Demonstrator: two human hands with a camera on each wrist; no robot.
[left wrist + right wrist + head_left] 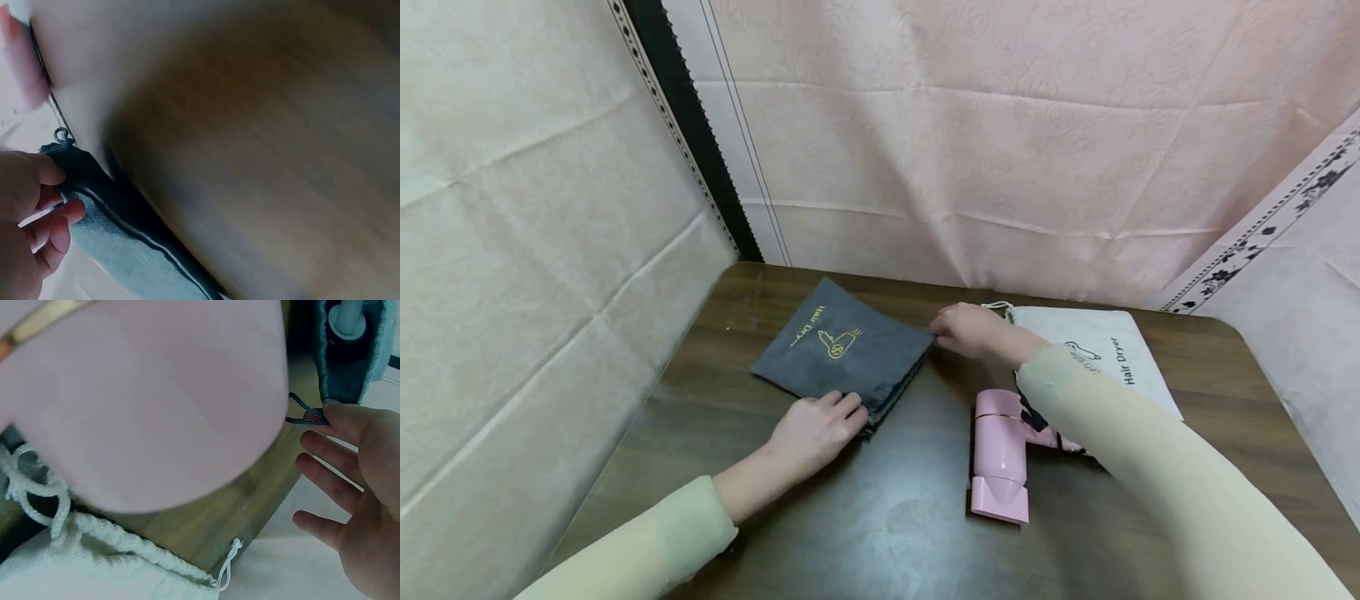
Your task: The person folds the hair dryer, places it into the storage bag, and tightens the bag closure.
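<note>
Nearest me, on the worktop (902,533), lies the pink dryer (1000,446). Its barrel runs roughly away from the wearer, with the flat nozzle (1000,500) at the near end. Its right side is partly covered by the right sleeve (1120,442), so I cannot follow the whole of it.

Left of the dryer, and apart from it, is the left hand (816,433). Its thumb and fingers are together, pinching the near corner of the grey bag (797,358).

The bag lies flat, beyond the left hand and to the left of the right hand (970,329). The governing relation is its mouth: this edge slants from the near corner to the far right one, one hand at each end, and faces right, toward the dryer's side. The right hand is the nearer to the dryer, standing just past the barrel's far end.

The right wrist view shows thumb and forefinger clamped at the bag's corner and its dark cord (306,412), the other fingers spread. There the mouth gapes; a pale rounded piece (347,322) shows in it, nature undetermined.

Farther right lies the white bag (1075,325), partly under the right arm. Behind everything hangs a pink cloth (1000,167).
</note>
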